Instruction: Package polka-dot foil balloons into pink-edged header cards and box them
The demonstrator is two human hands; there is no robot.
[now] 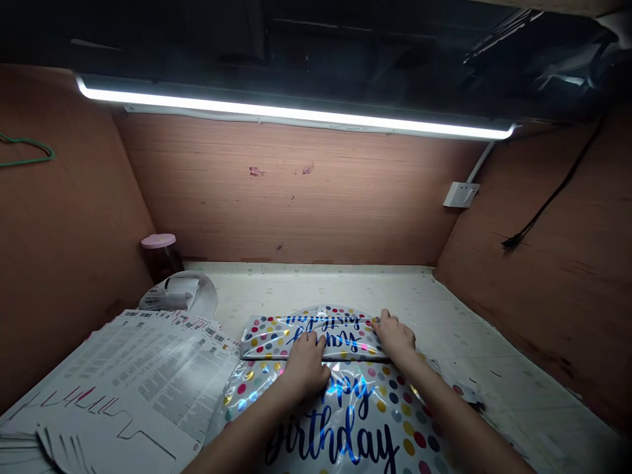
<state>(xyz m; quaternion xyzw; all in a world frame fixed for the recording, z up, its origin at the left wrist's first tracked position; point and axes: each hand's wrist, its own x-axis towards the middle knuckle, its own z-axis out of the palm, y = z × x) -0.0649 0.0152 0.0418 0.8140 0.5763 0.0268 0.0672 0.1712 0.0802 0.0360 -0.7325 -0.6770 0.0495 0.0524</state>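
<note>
A flat silver foil balloon with coloured dots and blue "Happy Birthday" lettering lies on the table in front of me. Its far edge is folded over towards me. My left hand presses down on the middle of the fold, fingers curled on the foil. My right hand pinches the folded flap at its right end.
A fanned stack of printed white cards covers the table at the left. Behind it stand a roll of labels and a dark jar with a pink lid. Wooden walls enclose the bench; a light strip and a wall switch hang above.
</note>
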